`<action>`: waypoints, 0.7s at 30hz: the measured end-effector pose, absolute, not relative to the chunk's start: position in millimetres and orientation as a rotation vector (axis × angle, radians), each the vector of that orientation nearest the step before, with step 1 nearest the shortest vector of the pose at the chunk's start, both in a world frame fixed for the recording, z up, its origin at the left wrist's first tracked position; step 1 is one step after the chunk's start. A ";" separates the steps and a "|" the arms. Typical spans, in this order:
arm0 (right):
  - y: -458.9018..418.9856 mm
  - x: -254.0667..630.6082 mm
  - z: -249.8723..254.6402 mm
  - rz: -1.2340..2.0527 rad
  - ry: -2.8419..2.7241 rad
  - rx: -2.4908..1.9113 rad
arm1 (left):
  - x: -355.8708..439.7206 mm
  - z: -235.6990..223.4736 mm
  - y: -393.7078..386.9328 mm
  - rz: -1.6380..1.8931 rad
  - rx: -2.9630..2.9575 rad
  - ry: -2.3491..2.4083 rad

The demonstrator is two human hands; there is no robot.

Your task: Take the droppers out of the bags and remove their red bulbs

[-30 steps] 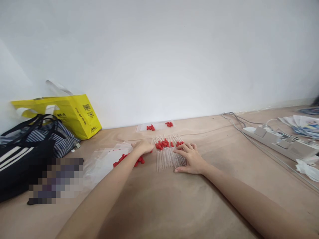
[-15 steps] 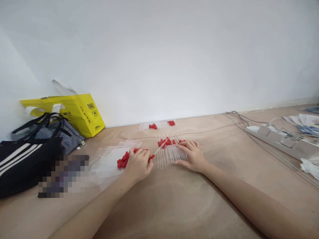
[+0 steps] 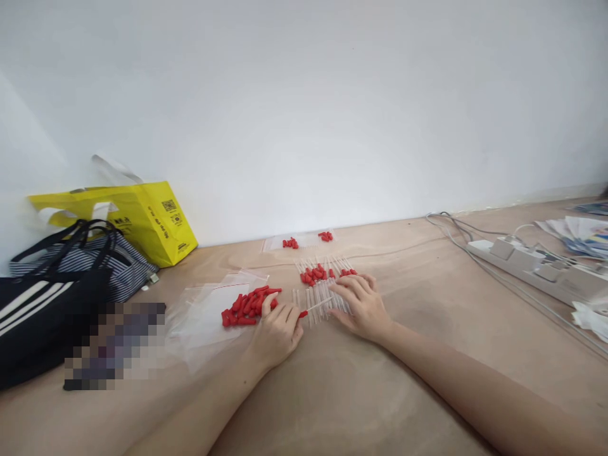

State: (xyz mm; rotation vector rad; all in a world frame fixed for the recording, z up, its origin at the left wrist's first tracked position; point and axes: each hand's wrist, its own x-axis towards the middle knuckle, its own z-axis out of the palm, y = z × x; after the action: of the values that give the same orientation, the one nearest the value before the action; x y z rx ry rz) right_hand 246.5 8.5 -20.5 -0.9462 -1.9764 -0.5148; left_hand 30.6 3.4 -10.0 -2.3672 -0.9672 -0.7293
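Note:
My left hand (image 3: 280,329) is closed on a glass dropper (image 3: 319,304) by its red rubber bulb; the thin clear tube points right and slightly up. Beside that hand, on clear plastic bags (image 3: 199,316), lies a heap of loose red rubber bulbs (image 3: 247,305). My right hand (image 3: 363,307) is open, thumb and fingers apart, over the right end of a row of bare glass tubes (image 3: 316,294). The held dropper's tip reaches close to its fingers; contact cannot be made out. Just behind the row lie several droppers fitted with red bulbs (image 3: 313,275).
By the wall lies a clear bag (image 3: 273,243) with more red-bulbed droppers. At left stand a yellow bag (image 3: 166,234) and a black striped bag (image 3: 52,316), near a blurred-out item (image 3: 114,348). On the right are a power strip (image 3: 536,266), cables and papers (image 3: 579,234).
My left hand has moved right and toward me with the dropper, whose tube has swung lower, toward my right hand. My right hand has lifted its fingers slightly apart over the tubes.

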 end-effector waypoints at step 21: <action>16.5 232.0 -33.4 -0.659 -2.128 -0.695 | 33.5 -7.6 6.8 -0.841 -2.423 -0.809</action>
State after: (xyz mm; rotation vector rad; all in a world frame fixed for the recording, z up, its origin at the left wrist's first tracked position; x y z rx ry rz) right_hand 232.0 16.5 -33.4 -0.6948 -2.1283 -0.6585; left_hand 33.5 6.8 -7.6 -2.4232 -0.8090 -0.8413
